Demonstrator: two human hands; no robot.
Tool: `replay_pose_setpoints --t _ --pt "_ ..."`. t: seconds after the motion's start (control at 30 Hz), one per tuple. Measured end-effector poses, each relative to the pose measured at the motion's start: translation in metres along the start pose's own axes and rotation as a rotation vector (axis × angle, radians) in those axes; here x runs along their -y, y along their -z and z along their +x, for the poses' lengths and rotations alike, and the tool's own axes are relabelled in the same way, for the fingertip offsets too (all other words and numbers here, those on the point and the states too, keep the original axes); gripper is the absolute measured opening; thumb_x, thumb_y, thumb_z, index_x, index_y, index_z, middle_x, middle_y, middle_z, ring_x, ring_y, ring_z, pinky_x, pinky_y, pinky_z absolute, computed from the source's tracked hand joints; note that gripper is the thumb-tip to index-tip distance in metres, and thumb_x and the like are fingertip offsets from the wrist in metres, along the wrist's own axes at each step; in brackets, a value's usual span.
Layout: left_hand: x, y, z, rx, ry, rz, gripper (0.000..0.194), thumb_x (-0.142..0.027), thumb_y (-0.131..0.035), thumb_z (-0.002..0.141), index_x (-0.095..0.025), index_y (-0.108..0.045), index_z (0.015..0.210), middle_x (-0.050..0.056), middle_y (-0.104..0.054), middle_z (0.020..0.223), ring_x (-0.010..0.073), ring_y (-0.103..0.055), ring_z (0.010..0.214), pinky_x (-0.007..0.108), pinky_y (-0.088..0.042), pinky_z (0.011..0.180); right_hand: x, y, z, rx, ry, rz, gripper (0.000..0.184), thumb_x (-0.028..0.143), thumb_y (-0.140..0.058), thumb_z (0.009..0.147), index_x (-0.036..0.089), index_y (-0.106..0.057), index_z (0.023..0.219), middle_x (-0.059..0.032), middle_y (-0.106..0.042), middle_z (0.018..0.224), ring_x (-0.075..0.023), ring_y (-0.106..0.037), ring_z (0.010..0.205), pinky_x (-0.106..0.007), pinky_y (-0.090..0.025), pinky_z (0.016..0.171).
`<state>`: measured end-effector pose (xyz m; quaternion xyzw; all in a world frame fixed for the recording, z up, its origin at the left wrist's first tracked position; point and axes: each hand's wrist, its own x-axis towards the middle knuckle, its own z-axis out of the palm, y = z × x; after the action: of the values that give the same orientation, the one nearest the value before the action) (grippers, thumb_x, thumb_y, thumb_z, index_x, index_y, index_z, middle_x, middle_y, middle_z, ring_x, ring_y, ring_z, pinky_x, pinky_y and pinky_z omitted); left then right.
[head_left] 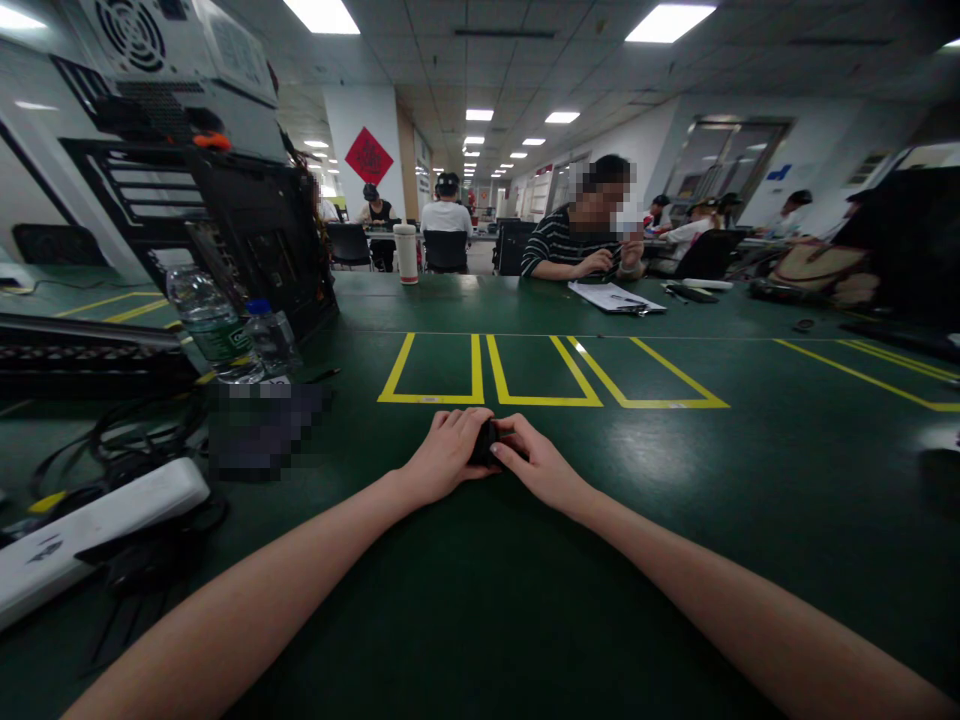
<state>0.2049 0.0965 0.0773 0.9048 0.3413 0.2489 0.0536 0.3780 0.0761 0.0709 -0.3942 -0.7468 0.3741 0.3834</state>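
Note:
Both my hands meet at the middle of the green table (pixel 450 600), just in front of the yellow tape outlines. Between them is a small black object (pixel 485 446), mostly covered by fingers, so its kind does not show. My left hand (pixel 448 452) curls around its left side, fingers over the top. From the right, my right hand (pixel 538 462) grips it with the thumb in front and bent fingers behind. The object appears to be at or close to the tabletop.
Yellow tape outlines (pixel 544 403) lie beyond my hands. At left are a black computer case (pixel 262 230), water bottles (pixel 217 330), cables and a white power strip (pixel 112 535). Across the table a person in a striped shirt (pixel 551 240) sits by a clipboard (pixel 615 297); a white cup (pixel 406 254) stands nearby.

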Motion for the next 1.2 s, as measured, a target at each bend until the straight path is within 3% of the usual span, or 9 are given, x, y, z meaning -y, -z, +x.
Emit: replay_pose_setpoints --t 0.23,0.5,0.7,0.87,1.07,1.2 --pt "0.0005 -0.0016 0.0 -0.005 0.007 0.003 0.057 -0.028 -0.064 0.071 -0.022 -0.029 0.115 0.006 -0.049 0.113 0.0236 -0.048 0.103 0.04 -0.033 0.087 0.0008 0.0002 -0.0029 -0.054 0.09 -0.101 0.021 0.021 -0.05 0.079 0.023 -0.046 0.1 -0.0035 -0.05 0.1 -0.0185 -0.051 0.095 -0.04 -0.043 0.086" --pt "0.0013 -0.0019 0.0006 -0.004 0.002 -0.001 0.057 -0.029 -0.063 0.071 -0.021 -0.03 0.116 0.007 -0.048 0.113 0.0237 -0.048 0.103 0.04 -0.033 0.087 0.0031 -0.0005 -0.0012 -0.039 0.041 -0.052 0.028 0.019 -0.048 0.08 0.022 -0.042 0.107 -0.005 -0.049 0.106 -0.0182 -0.051 0.099 -0.04 -0.043 0.087" --pt "0.0015 -0.0029 0.001 -0.004 0.011 0.005 0.057 -0.029 -0.063 0.07 -0.022 -0.03 0.115 0.007 -0.049 0.113 0.0243 -0.048 0.103 0.04 -0.032 0.087 0.0017 -0.0011 -0.0025 -0.029 0.068 -0.065 0.021 0.023 -0.048 0.08 0.023 -0.045 0.101 -0.0034 -0.051 0.098 -0.018 -0.053 0.093 -0.04 -0.045 0.084" --pt "0.0003 -0.0009 0.0005 0.003 0.009 0.006 0.058 -0.03 -0.063 0.071 -0.022 -0.028 0.117 0.007 -0.048 0.114 0.0238 -0.047 0.103 0.04 -0.033 0.087 -0.0005 -0.0013 -0.0009 -0.095 0.09 -0.068 0.018 0.023 -0.05 0.08 0.023 -0.048 0.097 -0.0028 -0.051 0.097 -0.0174 -0.053 0.092 -0.038 -0.046 0.083" --pt "0.0007 -0.0004 0.0002 0.001 0.005 0.003 0.057 -0.03 -0.063 0.072 -0.021 -0.029 0.116 0.007 -0.048 0.114 0.0234 -0.047 0.103 0.04 -0.033 0.088 0.0003 -0.001 -0.0003 -0.03 0.019 -0.027 0.026 0.021 -0.048 0.08 0.022 -0.043 0.106 -0.0039 -0.051 0.101 -0.0166 -0.055 0.091 -0.036 -0.048 0.08" --pt "0.0013 -0.0011 -0.0002 -0.005 0.003 0.003 0.056 -0.027 -0.063 0.071 -0.021 -0.03 0.115 0.007 -0.048 0.113 0.0235 -0.047 0.102 0.039 -0.033 0.087 0.0039 -0.0003 -0.0024 -0.015 0.05 -0.069 0.022 0.022 -0.049 0.08 0.022 -0.045 0.102 -0.0032 -0.051 0.1 -0.0174 -0.054 0.093 -0.038 -0.047 0.083"
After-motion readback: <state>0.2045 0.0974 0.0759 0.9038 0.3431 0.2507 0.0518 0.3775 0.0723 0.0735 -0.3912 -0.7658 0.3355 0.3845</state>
